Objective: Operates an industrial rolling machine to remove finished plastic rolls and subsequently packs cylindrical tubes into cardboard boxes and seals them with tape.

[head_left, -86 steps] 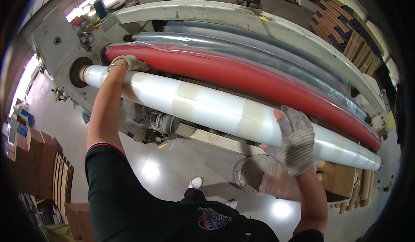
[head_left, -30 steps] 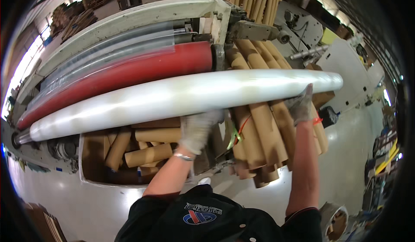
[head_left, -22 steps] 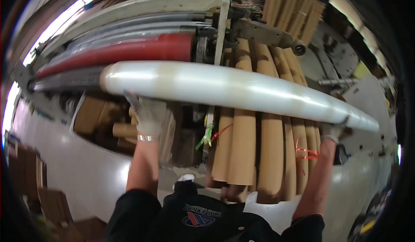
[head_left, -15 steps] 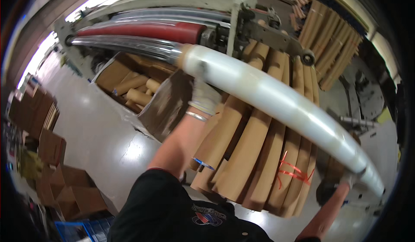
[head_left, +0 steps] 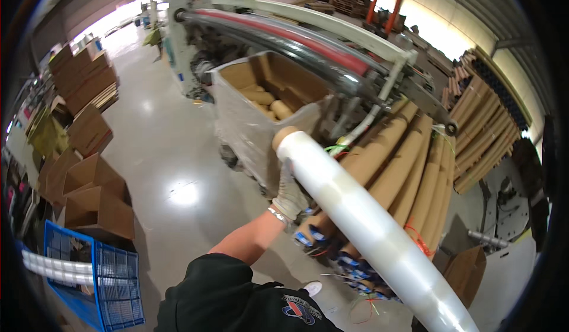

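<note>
A long roll of whitish, translucent plastic film (head_left: 361,225) on a cardboard core slants across the lower right. Its far end, with the brown core (head_left: 284,135) showing, points toward the machine. My left hand (head_left: 290,195), in a pale glove, grips the roll near that end from the left and underneath; some fingers are hidden behind it. The roll's near end runs out of the picture at the bottom. My right hand is not in view. Just beyond the roll lie long cardboard tubes (head_left: 385,148), stacked side by side.
A plastic-lined bin (head_left: 255,142) holding short cardboard cores stands ahead, beside the roller machine (head_left: 284,41). More tubes (head_left: 486,124) are stacked at the far right. On the left are open cardboard boxes (head_left: 98,195) and a blue crate (head_left: 118,278) with film rolls.
The roll has come away from the machine's metal shaft, and its far end has swung nearer me. My view has turned left, and my right hand has left the picture.
</note>
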